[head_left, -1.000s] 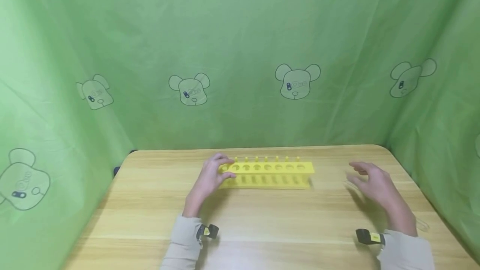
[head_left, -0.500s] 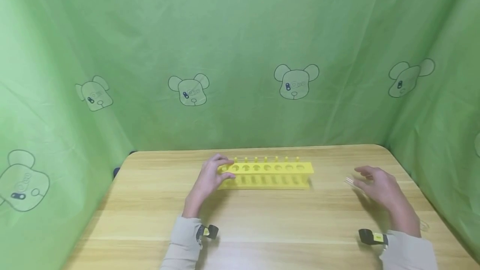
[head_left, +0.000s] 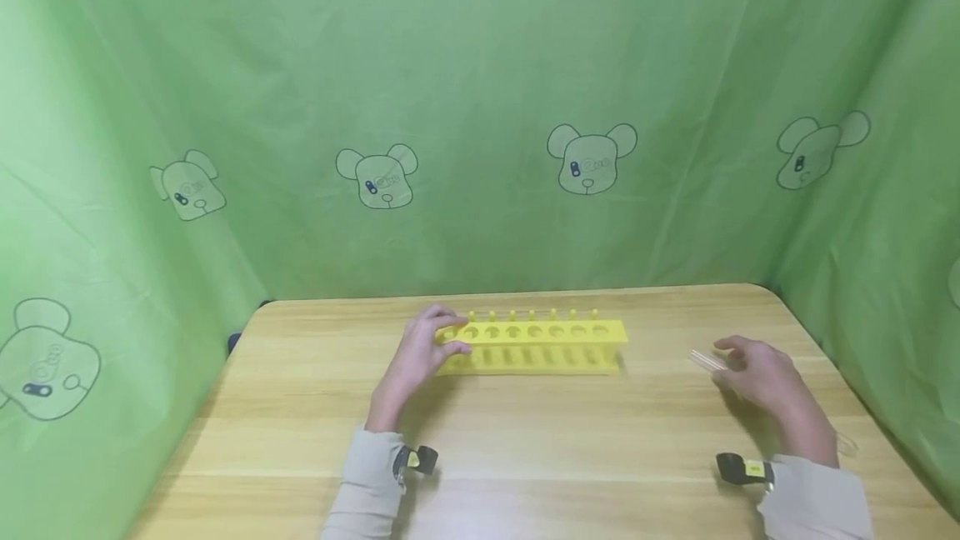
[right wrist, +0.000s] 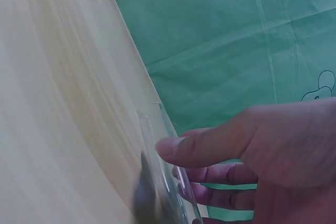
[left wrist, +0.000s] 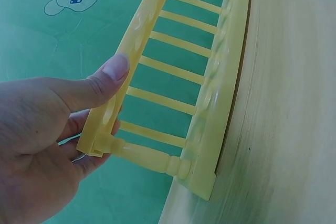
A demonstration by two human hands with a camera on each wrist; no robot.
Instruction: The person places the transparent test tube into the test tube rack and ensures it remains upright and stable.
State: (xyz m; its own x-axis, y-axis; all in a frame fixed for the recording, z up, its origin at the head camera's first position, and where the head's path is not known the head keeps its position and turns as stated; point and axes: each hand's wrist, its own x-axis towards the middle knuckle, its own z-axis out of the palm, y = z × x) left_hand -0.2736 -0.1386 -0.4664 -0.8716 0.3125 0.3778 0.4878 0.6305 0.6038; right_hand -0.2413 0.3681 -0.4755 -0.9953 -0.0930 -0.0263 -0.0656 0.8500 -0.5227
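Observation:
The left hand (head_left: 414,357) holds the left end of a yellow test tube rack (head_left: 547,332), thumb on the near side of its top plate and fingers behind. In the left wrist view the thumb presses the top plate of the rack (left wrist: 140,35), and its lower plate is close to the table. Over at the right, the right hand (head_left: 765,377) has thumb and fingers around clear glass test tubes (head_left: 707,361). In the right wrist view the thumb lies across the clear glass (right wrist: 152,135), with fingertips at its other side; part of it is hidden by the hand.
A wooden table (head_left: 525,440) lies under everything. Green curtains (head_left: 480,65) with bear-head prints stand behind and on both sides. A clear rounded tube end (head_left: 846,443) shows beside the right wrist. The rack's row of holes and upright pegs carries no tubes.
The right hand has come down and slightly right onto the test tubes, its thumb and fingers closing around them. The left hand and the rack stay in place.

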